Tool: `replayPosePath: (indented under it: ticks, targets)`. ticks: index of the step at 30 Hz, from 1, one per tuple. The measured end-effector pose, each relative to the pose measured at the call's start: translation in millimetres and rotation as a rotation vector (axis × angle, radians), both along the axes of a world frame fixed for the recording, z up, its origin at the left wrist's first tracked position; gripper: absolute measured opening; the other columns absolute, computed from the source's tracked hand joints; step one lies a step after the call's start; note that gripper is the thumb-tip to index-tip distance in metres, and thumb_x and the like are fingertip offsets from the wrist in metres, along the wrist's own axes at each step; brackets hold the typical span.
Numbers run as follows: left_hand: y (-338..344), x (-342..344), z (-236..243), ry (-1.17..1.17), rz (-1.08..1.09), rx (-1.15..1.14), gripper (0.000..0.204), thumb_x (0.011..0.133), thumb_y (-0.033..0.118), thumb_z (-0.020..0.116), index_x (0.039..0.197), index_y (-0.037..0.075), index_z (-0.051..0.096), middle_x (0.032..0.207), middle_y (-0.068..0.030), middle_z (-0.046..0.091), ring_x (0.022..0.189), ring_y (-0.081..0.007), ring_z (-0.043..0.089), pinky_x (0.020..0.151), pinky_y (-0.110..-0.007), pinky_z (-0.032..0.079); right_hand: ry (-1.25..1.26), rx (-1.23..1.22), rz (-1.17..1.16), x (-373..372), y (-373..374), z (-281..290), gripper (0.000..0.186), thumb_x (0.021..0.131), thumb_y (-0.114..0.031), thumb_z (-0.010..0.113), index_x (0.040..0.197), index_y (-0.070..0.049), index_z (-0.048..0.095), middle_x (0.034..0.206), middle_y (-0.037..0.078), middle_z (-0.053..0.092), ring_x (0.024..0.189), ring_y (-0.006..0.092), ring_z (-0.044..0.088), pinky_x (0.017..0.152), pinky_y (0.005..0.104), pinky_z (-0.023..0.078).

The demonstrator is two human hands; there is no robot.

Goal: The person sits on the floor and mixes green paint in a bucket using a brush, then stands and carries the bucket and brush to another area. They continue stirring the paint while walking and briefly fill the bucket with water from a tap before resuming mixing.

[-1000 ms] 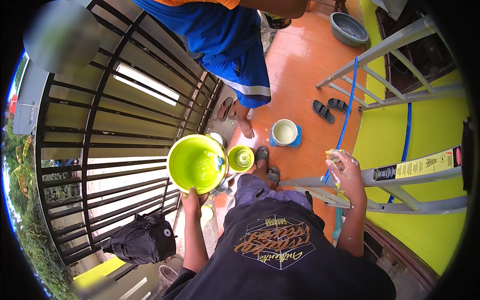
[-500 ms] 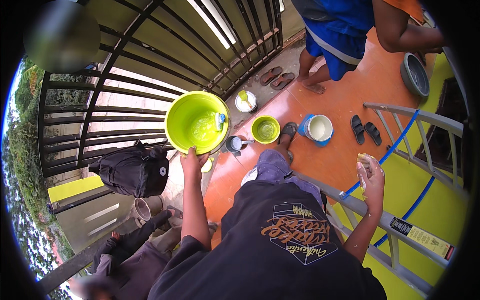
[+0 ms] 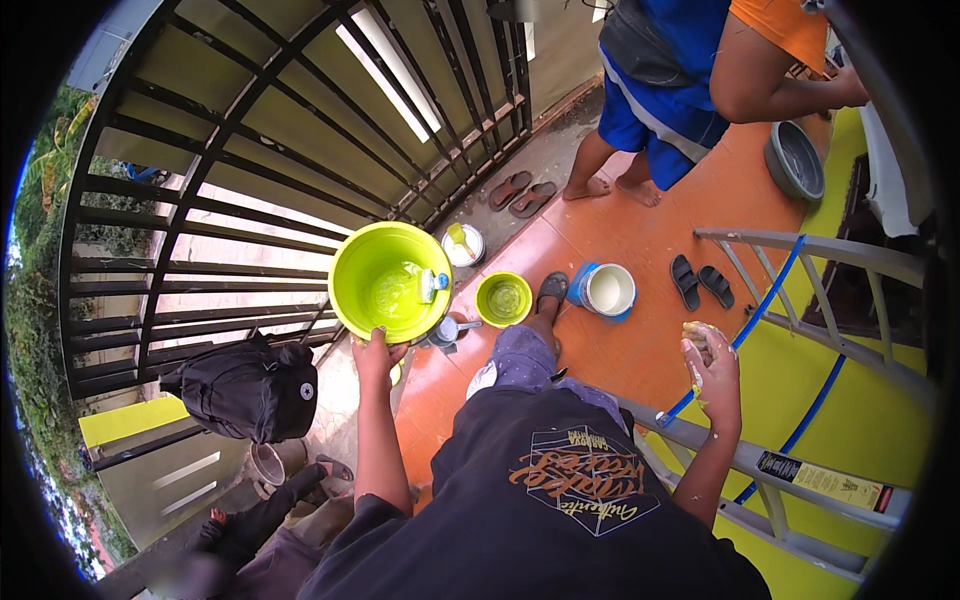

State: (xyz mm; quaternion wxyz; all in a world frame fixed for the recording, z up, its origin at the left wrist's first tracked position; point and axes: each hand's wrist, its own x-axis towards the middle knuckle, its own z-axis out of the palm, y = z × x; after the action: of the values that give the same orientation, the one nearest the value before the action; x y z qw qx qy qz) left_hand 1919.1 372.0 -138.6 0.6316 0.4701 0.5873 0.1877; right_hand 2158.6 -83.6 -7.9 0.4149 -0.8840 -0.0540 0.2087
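My left hand is closed on the near rim of a lime-green bucket, held up and tilted so its inside shows. A little pale, wet-looking liquid lies at its bottom. A small blue-and-white tool rests at the bucket's right inner side; its exact kind is unclear. My right hand, smeared with pale paint, is raised over the ladder rail with its fingers curled. Something yellowish shows at the fingertips, and I cannot make out whether it is paint or a held piece.
Below stand a smaller green pail, a white paint bucket, a dipper and a white tub with a brush. A metal ladder is at right, a barred gate at left. Two other people are nearby.
The view has shifted, so the floor things sit further left in it. My left hand still holds the green bucket up; my right hand stays raised with curled fingers.
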Motion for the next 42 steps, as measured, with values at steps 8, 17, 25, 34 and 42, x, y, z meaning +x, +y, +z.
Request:
replayPosePath:
  ticks: [8, 17, 25, 34, 42]
  targets:
    - [-35.4, 89.7, -10.5, -0.087, -0.270, -0.114, 0.049, 0.097, 0.006, 0.049, 0.143, 0.006, 0.034, 0.114, -0.0221, 0.064, 0.080, -0.0309, 0.073, 0.059, -0.036, 0.065, -0.047, 0.032, -0.079, 4.6, -12.3, 24.9, 0.033, 0.095, -0.024, 0.068, 0.120, -0.001, 0.066, 0.114, 0.013, 0.065, 0.096, 0.0221, 0.066, 0.082, 0.0341, 0.053]
    - [-62.9, 127.6, 12.2, -0.098, -0.542, -0.062, 0.049, 0.096, 0.003, 0.050, 0.143, 0.008, 0.035, 0.117, -0.0220, 0.063, 0.082, -0.0328, 0.074, 0.058, -0.035, 0.065, -0.084, 0.151, -0.156, -6.4, -28.9, 38.5, 0.038, 0.096, -0.023, 0.069, 0.125, 0.000, 0.062, 0.117, 0.011, 0.063, 0.096, 0.0180, 0.065, 0.082, 0.0319, 0.053]
    - [-70.2, 113.5, 35.0, -0.121, -0.585, 0.013, 0.049, 0.095, 0.001, 0.049, 0.142, 0.007, 0.034, 0.114, -0.0227, 0.064, 0.077, -0.0334, 0.074, 0.054, -0.036, 0.065, -0.094, 0.353, -0.153, -2.9, -20.2, 43.1, 0.047, 0.097, -0.024, 0.069, 0.136, -0.002, 0.056, 0.126, 0.011, 0.060, 0.101, 0.0170, 0.062, 0.084, 0.0305, 0.054]
    - [-63.3, 158.2, 16.3, -0.188, -0.620, -0.061, 0.052, 0.094, 0.000, 0.050, 0.143, 0.004, 0.033, 0.115, -0.0241, 0.064, 0.079, -0.0345, 0.074, 0.055, -0.037, 0.066, -0.082, 0.730, -0.216, 17.8, -16.3, 56.3, 0.069, 0.096, -0.026, 0.070, 0.151, -0.006, 0.034, 0.138, 0.013, 0.051, 0.107, 0.0179, 0.059, 0.087, 0.0309, 0.055]
    - [-57.4, 289.9, -3.8, -0.161, -0.807, -0.020, 0.053, 0.095, 0.001, 0.052, 0.144, 0.003, 0.032, 0.116, -0.0234, 0.064, 0.078, -0.0316, 0.074, 0.054, -0.035, 0.065, -0.312, 1.211, -0.039, 98.4, 24.5, 138.2, 0.125, 0.072, -0.060, 0.084, 0.161, -0.014, 0.010, 0.159, 0.026, 0.025, 0.136, 0.0454, 0.045, 0.094, 0.0521, 0.055]
